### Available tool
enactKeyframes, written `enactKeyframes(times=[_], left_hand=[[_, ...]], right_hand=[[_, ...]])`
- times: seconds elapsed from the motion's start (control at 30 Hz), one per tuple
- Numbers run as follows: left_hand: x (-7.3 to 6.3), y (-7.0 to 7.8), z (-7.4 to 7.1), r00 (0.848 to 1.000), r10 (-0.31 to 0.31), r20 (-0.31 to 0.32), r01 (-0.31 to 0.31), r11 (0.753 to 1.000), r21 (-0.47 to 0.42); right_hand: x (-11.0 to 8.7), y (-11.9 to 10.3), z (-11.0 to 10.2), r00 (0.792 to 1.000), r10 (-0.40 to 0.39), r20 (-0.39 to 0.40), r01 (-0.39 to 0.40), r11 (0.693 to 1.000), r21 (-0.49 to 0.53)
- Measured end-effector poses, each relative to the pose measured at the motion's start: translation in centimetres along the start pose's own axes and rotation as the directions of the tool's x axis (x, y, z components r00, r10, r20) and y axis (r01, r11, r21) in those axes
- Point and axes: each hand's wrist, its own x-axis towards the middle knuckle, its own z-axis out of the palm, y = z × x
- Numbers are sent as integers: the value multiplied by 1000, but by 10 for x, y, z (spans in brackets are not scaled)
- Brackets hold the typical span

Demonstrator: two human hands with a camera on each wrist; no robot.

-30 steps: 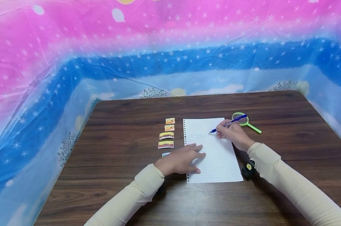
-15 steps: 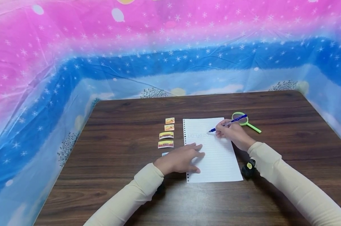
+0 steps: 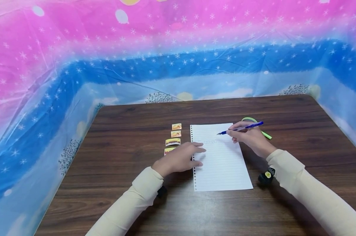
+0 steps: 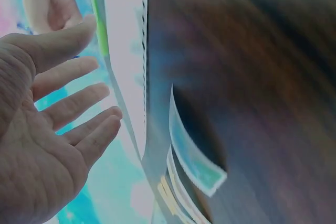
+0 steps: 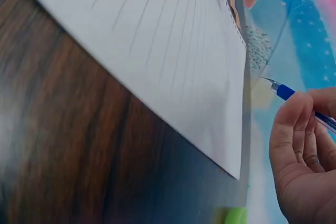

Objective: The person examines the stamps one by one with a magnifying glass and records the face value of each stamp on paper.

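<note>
A sheet of lined, hole-punched paper (image 3: 222, 170) lies on the table, with a faint line of handwriting in its upper part. My right hand (image 3: 251, 139) pinches a blue pen (image 3: 242, 127); its tip (image 5: 269, 81) looks raised off the sheet. The left hand (image 3: 179, 159) hovers around the paper's left edge, fingers spread and holding nothing, as the left wrist view shows. Small printed cards, including an orange one (image 3: 176, 126) and a yellow one (image 3: 173, 142), form a column left of the paper. The left hand hides the lower cards in the head view; a curled bluish card (image 4: 194, 156) appears in the left wrist view.
Behind the right hand lies a green magnifying glass (image 3: 266, 135), its lens mostly covered. The dark wooden table (image 3: 130, 131) reaches a printed pink and blue cloth (image 3: 154, 59) at the back and sides.
The right hand has drawn the pen tip up and away from the written line. My left hand has moved left and lifted off the paper, now covering more of the cards.
</note>
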Motion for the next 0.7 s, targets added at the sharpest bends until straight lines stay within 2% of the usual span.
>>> enactKeyframes(times=[0.1,0.23,0.33,0.53,0.7], left_hand=[[-1,-8,-6,999,-28,-24,27,998,-53],[-2,-18,-16,995,-71,-66,64,992,-108],[-2,-27,-21,988,-101,-115,88,990,-113],[-1,-43,-28,964,-170,-206,147,982,-122],[-2,-57,-27,936,-252,-245,217,963,-163]], right_hand=[[-4,0,-6,1000,-16,-17,16,1000,-20],[-9,0,-12,999,-46,-27,47,998,45],[-12,1,-16,997,-52,-53,57,993,102],[-19,3,-20,992,-44,-115,50,997,53],[-26,4,-26,989,-90,-114,108,981,159]])
